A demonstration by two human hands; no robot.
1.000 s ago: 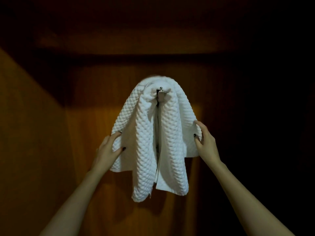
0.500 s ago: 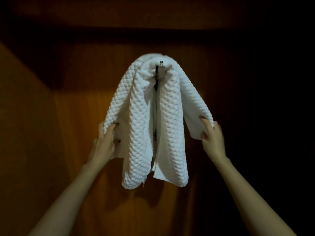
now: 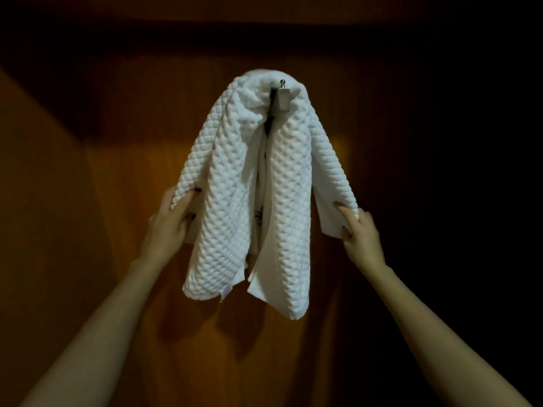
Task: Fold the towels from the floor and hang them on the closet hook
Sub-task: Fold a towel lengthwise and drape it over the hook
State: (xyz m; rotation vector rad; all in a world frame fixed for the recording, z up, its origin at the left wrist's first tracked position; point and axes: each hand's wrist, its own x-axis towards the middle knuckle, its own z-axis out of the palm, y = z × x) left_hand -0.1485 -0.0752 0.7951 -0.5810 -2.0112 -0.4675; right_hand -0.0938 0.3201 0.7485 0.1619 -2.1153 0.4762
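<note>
Evidently at the hanging step, the towel [image 3: 258, 177] drapes over the closet hook [image 3: 282, 95], the left hand [image 3: 169, 227] and right hand [image 3: 363, 233] each pinching an outer edge; next likely comes evening it, then letting go.

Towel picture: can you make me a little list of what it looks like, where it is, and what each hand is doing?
towel: white, bumpy quilted cloth, hanging in long folds
hook: metal, on the wooden wall; its knob pokes out above the towel
where the towel is: draped over the hook
left hand: grips the towel's left edge
right hand: grips the towel's right edge
light: dim, dark at the sides
</note>
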